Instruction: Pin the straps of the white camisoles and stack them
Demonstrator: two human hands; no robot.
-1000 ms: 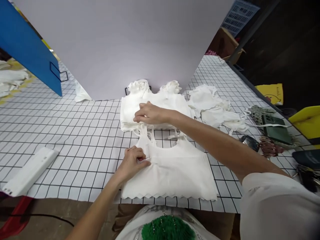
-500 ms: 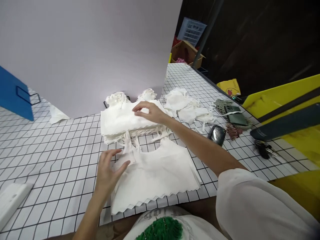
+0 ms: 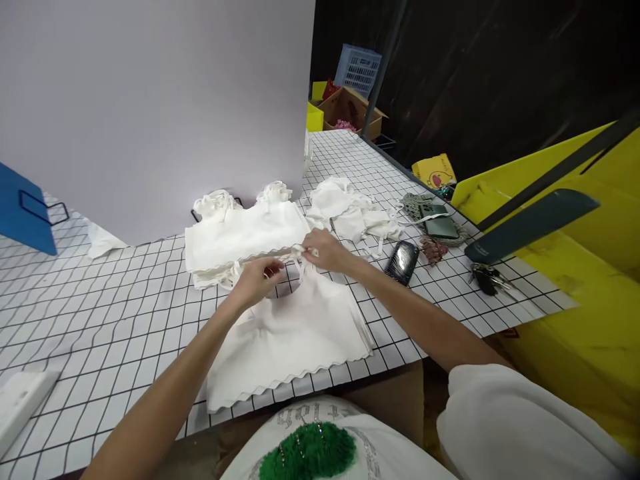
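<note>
A white camisole-like top [image 3: 295, 333] with a zigzag hem lies on the table in front of me, and more layers show at its right edge. At its upper right, my right hand [image 3: 327, 252] is closed in a pinch on one of its thin white straps [image 3: 299, 257]. Close by on the left, my left hand [image 3: 257, 281] hovers above the neckline with fingers loosely curved and apart; I see nothing in them. Just beyond both hands sits a stack of similar white tops [image 3: 240, 233], their straps bunched at the far side.
A grid-patterned cloth [image 3: 135, 313] covers the table. Loose white pieces [image 3: 350, 210] lie to the right, near a black glossy object [image 3: 403, 262], a green phone [image 3: 439, 223] and keys [image 3: 489, 279]. A pale upright panel [image 3: 150, 120] stands behind the stack; a white power strip [image 3: 25, 407] is at left.
My right hand has come off the stack, back towards me, and now pinches a strap. My left hand has moved up and right from the top's left strap. The view has turned slightly right.
</note>
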